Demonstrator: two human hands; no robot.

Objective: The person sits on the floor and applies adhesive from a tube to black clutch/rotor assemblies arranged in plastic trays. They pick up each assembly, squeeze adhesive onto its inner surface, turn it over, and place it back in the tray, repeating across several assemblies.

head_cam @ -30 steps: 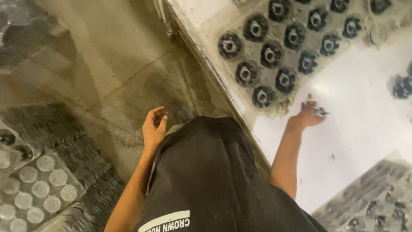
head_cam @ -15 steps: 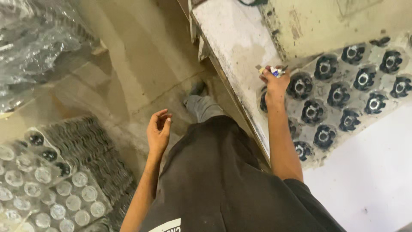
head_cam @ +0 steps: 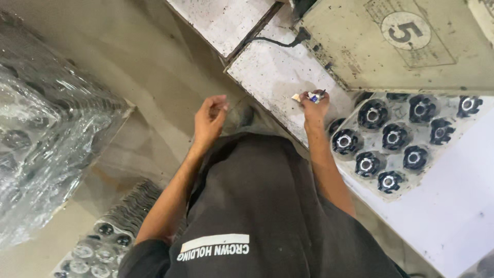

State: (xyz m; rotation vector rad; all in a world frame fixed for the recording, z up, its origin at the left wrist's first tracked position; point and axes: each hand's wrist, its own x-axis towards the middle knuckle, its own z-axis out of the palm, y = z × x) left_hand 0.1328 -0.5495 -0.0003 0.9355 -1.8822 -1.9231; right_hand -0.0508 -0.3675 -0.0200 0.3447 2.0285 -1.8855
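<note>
Our right hand [head_cam: 314, 109] pinches a small part [head_cam: 315, 96] over the bench [head_cam: 267, 77]; the tray [head_cam: 442, 154] beside our fingers is full. Left hand [head_cam: 210, 121] hangs loosely curled, empty.

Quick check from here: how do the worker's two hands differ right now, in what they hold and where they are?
The right hand rests on the white bench beside the clear tray of black parts; the left hand hangs in the air over the floor. The right hand pinches a small object between its fingers; the left hand holds nothing, with its fingers loosely curled. Both are bare.
</note>
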